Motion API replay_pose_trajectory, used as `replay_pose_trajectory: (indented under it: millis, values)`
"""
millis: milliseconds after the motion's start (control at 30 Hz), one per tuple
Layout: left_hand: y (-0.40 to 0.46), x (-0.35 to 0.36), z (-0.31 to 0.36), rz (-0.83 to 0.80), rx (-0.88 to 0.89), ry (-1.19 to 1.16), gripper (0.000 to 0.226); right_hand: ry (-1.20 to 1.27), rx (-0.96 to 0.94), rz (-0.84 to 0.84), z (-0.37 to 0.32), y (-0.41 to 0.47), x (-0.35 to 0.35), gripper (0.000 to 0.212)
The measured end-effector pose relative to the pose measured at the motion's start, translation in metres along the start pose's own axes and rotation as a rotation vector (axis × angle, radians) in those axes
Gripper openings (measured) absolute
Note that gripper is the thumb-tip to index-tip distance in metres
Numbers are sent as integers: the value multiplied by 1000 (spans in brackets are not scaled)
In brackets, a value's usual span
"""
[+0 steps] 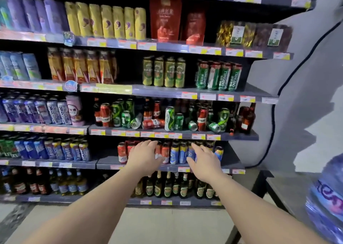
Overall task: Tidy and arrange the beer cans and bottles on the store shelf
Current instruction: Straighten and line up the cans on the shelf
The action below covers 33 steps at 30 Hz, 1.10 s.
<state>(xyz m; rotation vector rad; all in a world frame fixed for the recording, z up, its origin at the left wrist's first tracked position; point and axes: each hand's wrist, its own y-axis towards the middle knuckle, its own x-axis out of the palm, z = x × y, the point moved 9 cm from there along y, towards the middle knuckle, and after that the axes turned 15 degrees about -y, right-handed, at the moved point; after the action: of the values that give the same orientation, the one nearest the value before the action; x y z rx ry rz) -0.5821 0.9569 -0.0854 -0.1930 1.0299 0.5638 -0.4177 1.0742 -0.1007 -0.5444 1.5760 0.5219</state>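
Head view: jumbled, toppled beer cans (154,123); both hands (144,155) spread, seemingly empty.

Red-and-white cans (122,153) by the left hand (144,155); blue-and-yellow cans (178,154) by the right hand (205,161); green cans (169,118) above.

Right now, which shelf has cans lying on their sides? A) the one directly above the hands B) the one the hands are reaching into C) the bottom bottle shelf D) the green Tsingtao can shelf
A: a red can and several green cans lie tipped over on the shelf just above the left hand and right hand.
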Motion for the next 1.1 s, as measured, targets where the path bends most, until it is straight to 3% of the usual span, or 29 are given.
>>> replay_pose_trajectory:
  millis: [367,767,967,1100]
  values:
    - [163,78,2,-34,-42,-47,73,96,9,28,71,157,30,60]
    - [357,190,34,-199,84,-124,70,108,316,6,187,309,78,57]
    - [406,244,29,-220,-4,-249,79,126,446,29,232,356,106,64]
    - [430,264,26,-108,-76,-315,76,68,510,65,261,394,122,77]
